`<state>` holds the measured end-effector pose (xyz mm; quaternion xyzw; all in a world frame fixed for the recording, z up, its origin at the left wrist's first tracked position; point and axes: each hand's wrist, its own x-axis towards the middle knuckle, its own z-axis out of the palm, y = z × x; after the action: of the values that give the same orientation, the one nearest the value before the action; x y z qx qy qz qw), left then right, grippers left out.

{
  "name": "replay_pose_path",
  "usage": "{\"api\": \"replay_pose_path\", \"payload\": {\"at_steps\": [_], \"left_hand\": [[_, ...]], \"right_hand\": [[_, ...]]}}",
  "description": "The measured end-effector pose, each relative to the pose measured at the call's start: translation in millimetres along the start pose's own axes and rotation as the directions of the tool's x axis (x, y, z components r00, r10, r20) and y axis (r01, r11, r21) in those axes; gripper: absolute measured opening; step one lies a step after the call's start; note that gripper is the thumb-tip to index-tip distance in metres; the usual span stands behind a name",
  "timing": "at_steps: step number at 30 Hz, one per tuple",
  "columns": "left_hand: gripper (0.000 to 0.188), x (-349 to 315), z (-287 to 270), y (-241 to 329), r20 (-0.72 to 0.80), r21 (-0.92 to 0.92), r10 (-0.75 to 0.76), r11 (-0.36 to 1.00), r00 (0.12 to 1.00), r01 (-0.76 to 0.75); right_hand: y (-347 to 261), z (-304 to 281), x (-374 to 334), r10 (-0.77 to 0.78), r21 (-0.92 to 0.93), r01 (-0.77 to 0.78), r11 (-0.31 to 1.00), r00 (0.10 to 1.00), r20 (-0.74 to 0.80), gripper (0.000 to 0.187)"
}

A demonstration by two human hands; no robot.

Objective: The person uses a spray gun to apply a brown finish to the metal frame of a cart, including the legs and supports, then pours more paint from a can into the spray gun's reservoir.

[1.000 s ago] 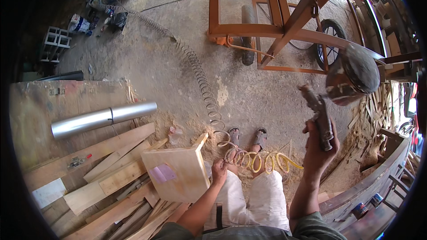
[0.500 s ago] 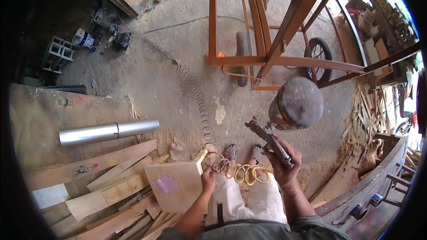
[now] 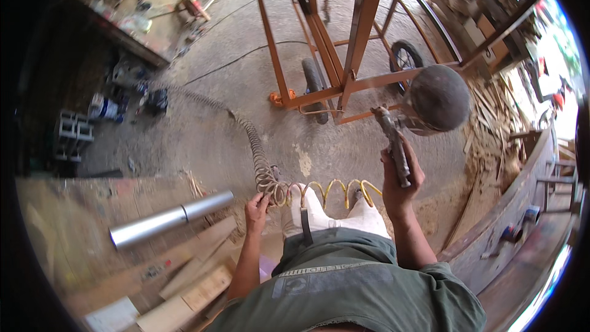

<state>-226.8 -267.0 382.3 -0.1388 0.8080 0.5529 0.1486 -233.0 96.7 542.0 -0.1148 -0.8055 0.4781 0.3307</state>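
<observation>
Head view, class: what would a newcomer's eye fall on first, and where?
Probably the spray gun with its dark round cup, held in the right hand, right of centre. Next, the coiled hose, looping across to the left hand and away over the floor. The brown frame stands at the top; a shiny silver cylinder lies lower left.

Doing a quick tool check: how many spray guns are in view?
1: the spray gun in the person's right hand. Others may be hidden in the dim clutter at the left.
</observation>
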Motion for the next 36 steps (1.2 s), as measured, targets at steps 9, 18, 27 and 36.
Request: {"api": "replay_pose_path", "payload": {"at_steps": [9, 18, 27, 36], "left_hand": [[0.024, 168.9, -145.4, 45.3, 0.408, 0.168, 0.009, 0.982, 0.913, -0.084], [0.022, 250.5, -226.3, 99.3, 0.651, 0.140, 0.041, 0.975, 0.758, -0.172], [0.020, 281.5, -244.3, 111.4, 0.625, 0.010, -0.004, 1.000, 0.780, -0.003], [0.018, 347.2, -261.2, 130.2, 0.665, 0.162, -0.158, 0.985, 0.730, 0.066]], "right_hand": [[1.3, 146.4, -71.5, 0.470, -0.125, -0.514, 0.849, 0.842, -0.265, 0.040], [-126.0, 199.6, -35.6, 0.211, -0.147, -0.356, 0.923, 0.786, -0.580, 0.042], [-130.1, 231.9, -19.4, 0.116, -0.190, -0.302, 0.934, 0.759, -0.640, 0.042], [-38.6, 304.3, -81.1, 0.396, -0.159, -0.615, 0.772, 0.661, -0.637, 0.039]]}}
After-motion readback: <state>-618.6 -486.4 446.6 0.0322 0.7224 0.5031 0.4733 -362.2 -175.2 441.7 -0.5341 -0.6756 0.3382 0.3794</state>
